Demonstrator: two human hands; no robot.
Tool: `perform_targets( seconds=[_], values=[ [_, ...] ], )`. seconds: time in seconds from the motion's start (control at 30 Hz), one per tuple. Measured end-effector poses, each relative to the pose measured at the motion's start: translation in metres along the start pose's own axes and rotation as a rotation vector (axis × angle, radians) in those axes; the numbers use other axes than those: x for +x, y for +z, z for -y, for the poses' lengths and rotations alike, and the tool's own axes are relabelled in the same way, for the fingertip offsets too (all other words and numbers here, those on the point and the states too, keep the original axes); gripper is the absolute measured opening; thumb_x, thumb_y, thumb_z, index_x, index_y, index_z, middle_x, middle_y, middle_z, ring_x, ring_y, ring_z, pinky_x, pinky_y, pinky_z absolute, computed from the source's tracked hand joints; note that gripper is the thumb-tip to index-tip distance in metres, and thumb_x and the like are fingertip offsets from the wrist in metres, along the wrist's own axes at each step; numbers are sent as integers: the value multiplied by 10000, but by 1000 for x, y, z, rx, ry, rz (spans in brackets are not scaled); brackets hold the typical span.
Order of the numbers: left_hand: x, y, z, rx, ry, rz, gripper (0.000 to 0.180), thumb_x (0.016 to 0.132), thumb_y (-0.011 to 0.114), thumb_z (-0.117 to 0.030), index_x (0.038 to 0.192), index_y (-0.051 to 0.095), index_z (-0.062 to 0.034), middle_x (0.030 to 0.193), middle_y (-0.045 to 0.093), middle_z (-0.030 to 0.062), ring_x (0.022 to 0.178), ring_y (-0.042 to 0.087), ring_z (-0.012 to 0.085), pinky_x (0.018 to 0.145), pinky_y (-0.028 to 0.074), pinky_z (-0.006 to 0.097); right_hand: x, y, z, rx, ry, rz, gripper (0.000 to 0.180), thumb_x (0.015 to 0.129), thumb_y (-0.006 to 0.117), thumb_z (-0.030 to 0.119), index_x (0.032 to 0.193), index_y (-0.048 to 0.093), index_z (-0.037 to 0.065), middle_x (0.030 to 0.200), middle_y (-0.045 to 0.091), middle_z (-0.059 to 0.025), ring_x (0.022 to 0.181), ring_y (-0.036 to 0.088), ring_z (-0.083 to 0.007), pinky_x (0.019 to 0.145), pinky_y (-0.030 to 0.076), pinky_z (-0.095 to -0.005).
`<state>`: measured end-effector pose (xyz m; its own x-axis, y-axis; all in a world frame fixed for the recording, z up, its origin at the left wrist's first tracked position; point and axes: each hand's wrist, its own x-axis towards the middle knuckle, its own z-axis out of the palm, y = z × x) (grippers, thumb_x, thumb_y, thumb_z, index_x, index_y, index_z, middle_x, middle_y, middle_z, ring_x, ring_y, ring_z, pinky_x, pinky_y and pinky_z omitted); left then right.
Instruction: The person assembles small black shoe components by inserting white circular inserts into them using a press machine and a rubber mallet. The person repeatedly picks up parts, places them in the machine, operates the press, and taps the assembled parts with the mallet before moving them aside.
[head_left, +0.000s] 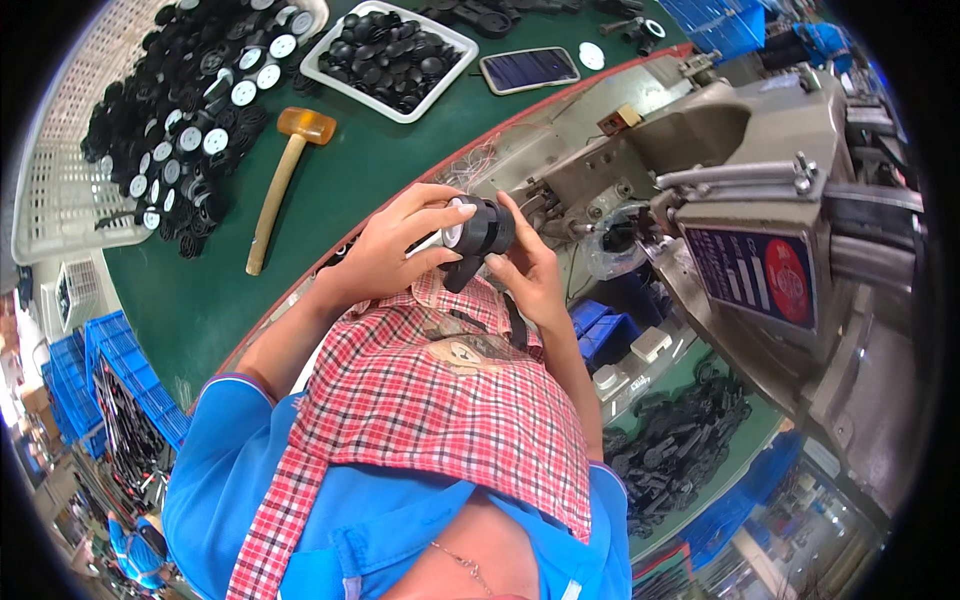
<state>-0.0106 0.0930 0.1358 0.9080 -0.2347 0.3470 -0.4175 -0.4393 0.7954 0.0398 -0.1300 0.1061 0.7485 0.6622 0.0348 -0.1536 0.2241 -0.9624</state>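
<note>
Between my two hands is a black plastic caster wheel (484,230) with a pale round face on its left side, held just above my lap. My left hand (395,245) is closed around that pale side, thumb below and fingers over the top. From the other side my right hand (532,265) grips the black rim with its thumb and fingers. Beyond my left arm, a mallet (283,185) with an amber head and wooden handle lies on the green tabletop (350,165).
A white basket (45,200) at the far left holds black and white wheel parts. A white tray (335,78) of black round caps and a phone (530,71) sit farther back. On my right stands a large metal machine (750,230); black parts (680,440) lie heaped below it.
</note>
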Motion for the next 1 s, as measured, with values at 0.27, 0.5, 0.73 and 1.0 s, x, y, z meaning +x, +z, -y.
perform_targets(
  seconds=[0.27, 0.5, 0.73, 1.0],
  values=[
    [21, 21, -17, 49, -72, 100, 550, 779, 745, -105, 1301, 577, -57, 1156, 544, 163, 1036, 578, 305, 885, 485, 375, -17, -7, -7, 32, -133, -87, 737, 884, 643, 38, 1501, 246, -30, 1484, 389, -172, 1310, 454, -219, 1079, 382, -345],
    [35, 61, 5, -251, -225, 79, 464, 912, 612, -166, 1330, 499, 0, 1227, 535, 130, 1118, 557, 227, 970, 431, 350, -24, -25, -29, 184, -74, -376, 582, 893, 644, 109, 1409, 419, -38, 1338, 530, -123, 1171, 547, -173, 1023, 430, -318],
    [60, 109, 43, -454, -430, 144, 428, 970, 604, -281, 1239, 543, 46, 1141, 630, 150, 1038, 622, 197, 901, 488, 319, -42, -48, -25, 102, 22, -643, 508, 908, 655, 142, 1350, 482, -38, 1181, 608, -84, 1017, 596, -120, 868, 505, -252],
    [123, 163, 35, -337, -292, 209, 395, 977, 591, -322, 1184, 584, 14, 1040, 672, 126, 920, 640, 163, 794, 508, 308, -55, -93, -16, -7, -19, -934, 416, 928, 633, 266, 1223, 552, -17, 1134, 616, -75, 996, 611, -155, 873, 539, -345]
  ],
)
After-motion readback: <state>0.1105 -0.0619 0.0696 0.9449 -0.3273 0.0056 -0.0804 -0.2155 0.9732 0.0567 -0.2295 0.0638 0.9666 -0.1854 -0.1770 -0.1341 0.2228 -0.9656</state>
